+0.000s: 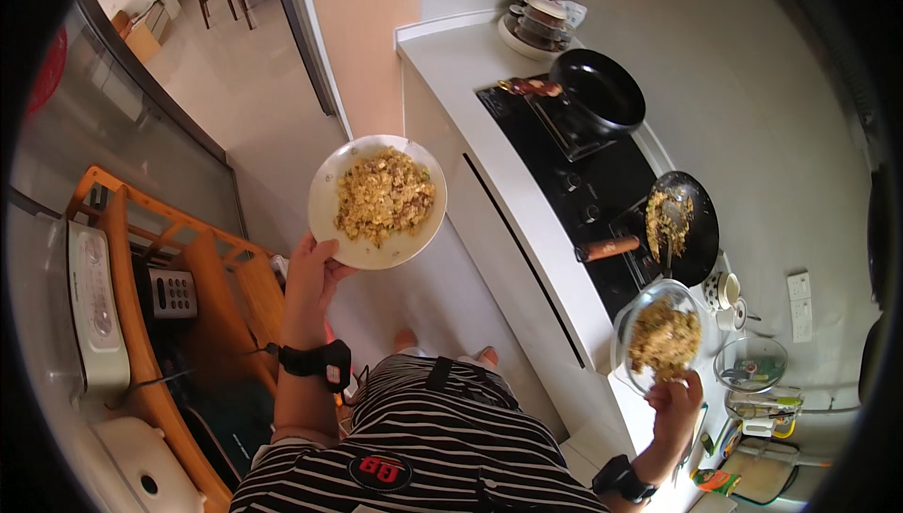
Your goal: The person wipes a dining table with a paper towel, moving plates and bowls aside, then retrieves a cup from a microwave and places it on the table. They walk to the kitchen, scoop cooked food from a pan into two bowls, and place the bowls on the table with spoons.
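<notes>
My left hand (321,266) grips the lower rim of a white plate (324,213), thumb on top, and holds it up over the floor. Fried rice (386,195) is heaped on the plate. At the lower right, my right hand (675,400) holds the near edge of a clear glass bowl (623,337) with more fried rice (664,337) in it. Beyond this bowl, a dark wok (695,252) with a wooden handle sits on the black hob (575,192); some fried rice and a metal utensil lie in it.
An empty black frying pan (600,90) stands on the far burner. A patterned cup (714,291), a glass lid (751,363) and a cutting board (765,471) are along the wall at right. A wooden shelf (204,301) with appliances stands at left, beside a rice cooker (144,467).
</notes>
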Available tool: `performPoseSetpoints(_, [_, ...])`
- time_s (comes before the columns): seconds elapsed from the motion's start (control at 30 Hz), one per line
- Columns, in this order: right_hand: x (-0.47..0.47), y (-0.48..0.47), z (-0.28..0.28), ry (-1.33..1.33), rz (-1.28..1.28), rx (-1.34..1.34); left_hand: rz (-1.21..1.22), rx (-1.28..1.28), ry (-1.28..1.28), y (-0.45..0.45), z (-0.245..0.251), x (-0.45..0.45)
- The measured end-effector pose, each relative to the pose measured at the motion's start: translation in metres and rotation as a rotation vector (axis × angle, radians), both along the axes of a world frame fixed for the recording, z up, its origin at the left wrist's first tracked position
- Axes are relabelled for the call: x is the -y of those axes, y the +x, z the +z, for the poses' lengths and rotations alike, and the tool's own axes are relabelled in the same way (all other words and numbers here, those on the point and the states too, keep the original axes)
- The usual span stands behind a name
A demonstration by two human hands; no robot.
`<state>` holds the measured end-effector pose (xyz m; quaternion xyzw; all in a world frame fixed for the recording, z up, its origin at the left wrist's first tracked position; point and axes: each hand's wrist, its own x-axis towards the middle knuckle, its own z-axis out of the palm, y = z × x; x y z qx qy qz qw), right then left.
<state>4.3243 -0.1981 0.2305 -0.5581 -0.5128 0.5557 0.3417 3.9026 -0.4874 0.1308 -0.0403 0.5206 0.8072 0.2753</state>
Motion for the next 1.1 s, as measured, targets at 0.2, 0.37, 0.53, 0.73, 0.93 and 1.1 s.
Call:
performPoseSetpoints(0.2, [0.052, -0.198, -0.015, -0.111, 0.498, -0.043, 0.116, -0.045, 0.033, -0.106, -0.010, 0.057])
performPoseSetpoints(0.37, [0.081, -0.360, -0.029, -0.196, 0.828, -0.096, 0.298, -0.058, 0.057, -0.187, -0.017, 0.083])
performPoseSetpoints(0.53, [0.110, -0.525, -0.041, -0.220, 1.018, -0.100, 0.440, -0.068, 0.069, -0.281, -0.013, 0.111])
performPoseSetpoints(0.73, [0.131, -0.733, -0.045, -0.283, 1.235, -0.189, 0.637, -0.074, 0.082, -0.428, 0.002, 0.142])
performPoseSetpoints(0.93, [0.179, -0.976, -0.016, -0.314, 1.334, -0.213, 0.766, -0.065, 0.046, -0.618, 0.039, 0.197])
performPoseSetpoints(1.1, [0.230, -1.144, -0.023, -0.356, 1.342, -0.254, 0.800, -0.110, 0.005, -0.764, 0.032, 0.252])
